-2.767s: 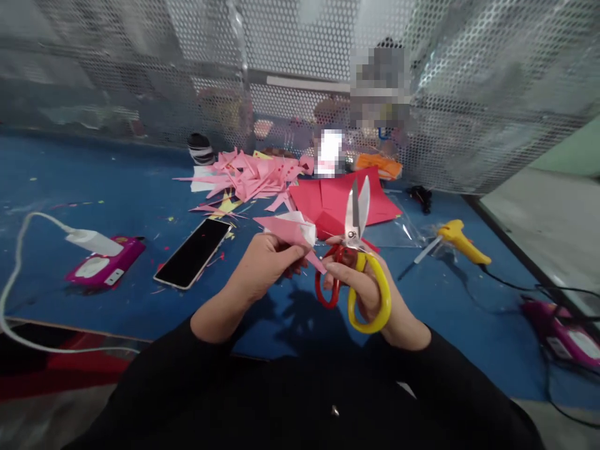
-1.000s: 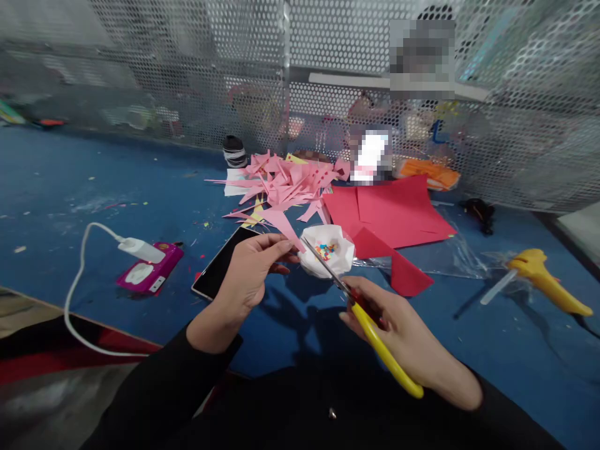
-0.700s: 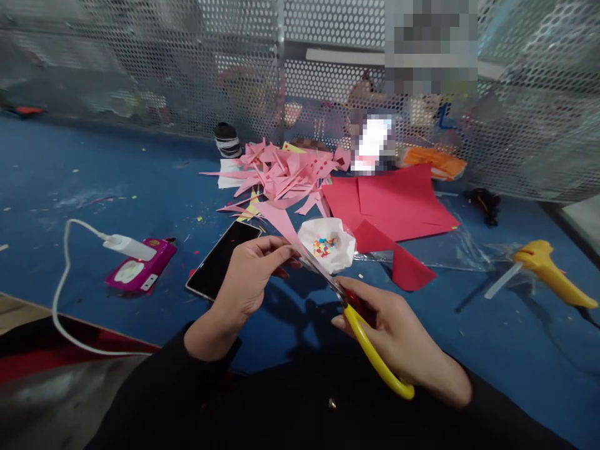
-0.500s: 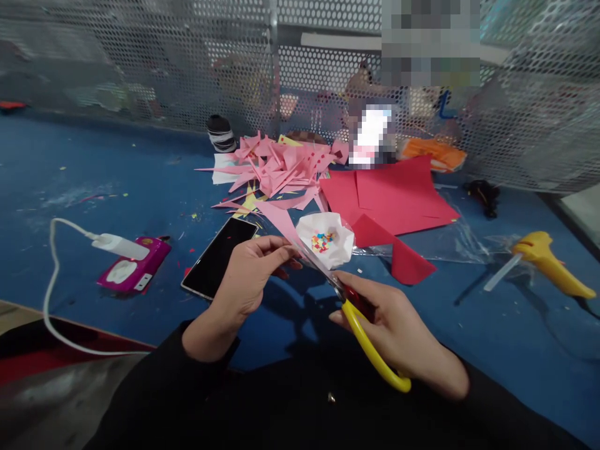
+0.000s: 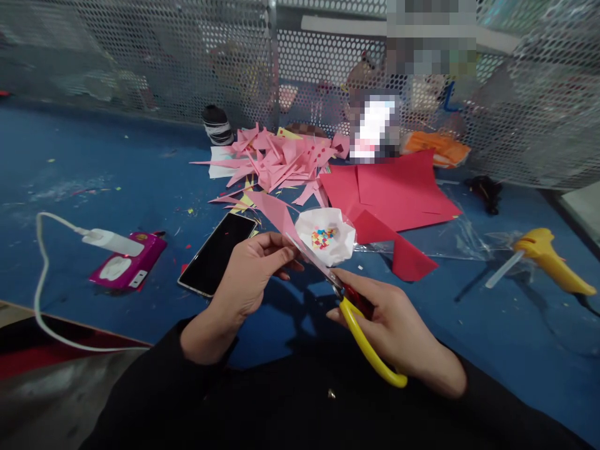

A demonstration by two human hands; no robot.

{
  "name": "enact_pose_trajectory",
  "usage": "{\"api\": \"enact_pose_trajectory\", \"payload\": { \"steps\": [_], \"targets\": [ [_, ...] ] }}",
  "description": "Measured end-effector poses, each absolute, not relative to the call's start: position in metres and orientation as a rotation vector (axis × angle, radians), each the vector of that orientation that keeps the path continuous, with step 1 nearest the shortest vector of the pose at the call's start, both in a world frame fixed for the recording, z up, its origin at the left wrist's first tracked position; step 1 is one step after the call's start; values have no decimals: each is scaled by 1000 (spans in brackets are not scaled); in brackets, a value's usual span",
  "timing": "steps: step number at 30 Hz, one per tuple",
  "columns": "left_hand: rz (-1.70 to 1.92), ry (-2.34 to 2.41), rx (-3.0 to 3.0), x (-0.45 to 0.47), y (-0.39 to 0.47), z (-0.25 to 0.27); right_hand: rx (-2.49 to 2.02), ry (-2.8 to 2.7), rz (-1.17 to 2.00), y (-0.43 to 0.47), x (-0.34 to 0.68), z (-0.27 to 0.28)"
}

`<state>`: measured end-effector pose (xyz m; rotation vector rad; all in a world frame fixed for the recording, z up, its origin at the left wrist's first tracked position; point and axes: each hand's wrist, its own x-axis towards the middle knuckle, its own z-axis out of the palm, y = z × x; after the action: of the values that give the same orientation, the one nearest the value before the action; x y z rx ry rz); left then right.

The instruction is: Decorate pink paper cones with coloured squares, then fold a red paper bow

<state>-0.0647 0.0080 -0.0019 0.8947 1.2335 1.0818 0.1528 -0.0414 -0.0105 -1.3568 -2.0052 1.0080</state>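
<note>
My left hand is closed in a pinch, its thumb and forefinger at the edge of a long pointed piece of pink paper. My right hand grips scissors with a yellow handle loop and dark red inside. The blades point up and left along the pink paper, reaching close to my left fingertips. Just beyond them, a white paper dish holds small coloured paper bits. A dark-screened phone lies flat beside my left hand. How deep the paper sits between the blades is hard to see.
Pink paper scraps are heaped at the back, beside red sheets. A yellow glue gun lies right. On the left is a purple power strip with a white charger and cable. A perforated metal screen stands behind the blue table.
The view has shifted slightly. The far tip of the pink paper has swung a little up and left, and more of the scissor blade shows. Both hands keep nearly the same pose.
</note>
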Motion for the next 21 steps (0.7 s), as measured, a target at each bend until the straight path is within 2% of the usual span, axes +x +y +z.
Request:
{"api": "enact_pose_trajectory", "payload": {
  "steps": [21],
  "targets": [
    [1034, 1153, 882, -69, 9, -5, -1322, -1985, 1159, -43, 153, -7]
  ]
}}
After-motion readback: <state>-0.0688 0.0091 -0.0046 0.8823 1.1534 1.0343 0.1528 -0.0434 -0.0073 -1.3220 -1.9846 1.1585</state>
